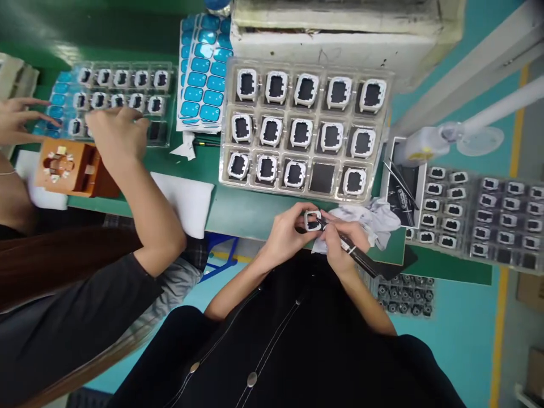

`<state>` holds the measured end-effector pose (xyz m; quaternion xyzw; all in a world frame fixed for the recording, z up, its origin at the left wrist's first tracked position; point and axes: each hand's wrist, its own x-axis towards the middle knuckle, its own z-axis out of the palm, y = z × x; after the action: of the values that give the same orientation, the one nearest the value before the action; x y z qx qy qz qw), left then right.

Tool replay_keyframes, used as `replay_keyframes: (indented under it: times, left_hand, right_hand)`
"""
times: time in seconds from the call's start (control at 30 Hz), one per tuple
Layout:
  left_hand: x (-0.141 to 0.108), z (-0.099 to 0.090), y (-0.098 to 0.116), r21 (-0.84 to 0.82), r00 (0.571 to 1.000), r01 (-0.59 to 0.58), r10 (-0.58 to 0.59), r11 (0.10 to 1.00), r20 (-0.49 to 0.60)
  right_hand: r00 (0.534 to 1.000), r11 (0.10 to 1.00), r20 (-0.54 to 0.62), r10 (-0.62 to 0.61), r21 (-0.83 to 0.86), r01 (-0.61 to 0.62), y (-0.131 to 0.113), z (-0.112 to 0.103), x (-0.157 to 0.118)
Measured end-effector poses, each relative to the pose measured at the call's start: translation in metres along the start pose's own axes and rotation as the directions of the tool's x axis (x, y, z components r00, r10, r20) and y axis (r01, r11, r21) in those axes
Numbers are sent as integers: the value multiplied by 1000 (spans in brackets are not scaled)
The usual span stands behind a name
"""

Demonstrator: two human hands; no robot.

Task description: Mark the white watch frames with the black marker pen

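Between its thumb and fingers, my left hand (pixel 285 233) grips a white watch case frame (pixel 312 214) at the table's front edge. A black marker pen (pixel 359 259) is in my right hand (pixel 343 246), its tip touching or very near the frame's inner lower edge. Just beyond my hands lies a clear plastic tray (pixel 308 156) with rows of similar white frames; one pocket (pixel 322 178) in the front row shows only its dark bottom. A crumpled white cloth (pixel 378 218) lies beside and partly under my right hand.
A co-worker's hands (pixel 121 133) reach over another tray (pixel 170 90) at left, near an orange fixture (pixel 63 167). Blue sticker sheets (pixel 204 73) lie between the trays. At right are a box with tweezers (pixel 402 187), a bottle (pixel 425 146) and more trays (pixel 505 218).
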<state>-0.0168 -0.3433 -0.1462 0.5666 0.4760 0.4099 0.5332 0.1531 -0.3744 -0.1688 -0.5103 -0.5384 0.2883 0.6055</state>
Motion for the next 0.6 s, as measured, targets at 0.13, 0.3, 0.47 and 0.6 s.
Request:
replay_keyframes:
  times: [0.13, 0.3, 0.47, 0.6]
  left_hand:
    - [2, 2, -8, 40, 998, -55, 55, 998, 4]
    - [-1, 4, -12, 109, 997, -82, 83, 991, 4]
    - [-1, 4, -13, 145, 998, -60, 61, 988, 0]
    - [-2, 4, -13, 148, 999, -45, 46, 988, -4]
  right_hand:
    - [1000, 997, -7, 4, -79, -5, -4, 1, 0]
    - [997, 984, 10, -73, -160, 74, -5, 2, 3]
    - [997, 973, 38, -72, -219, 78, -8, 2, 5]
    - [995, 969, 39, -91, -227, 98, -11, 3, 8]
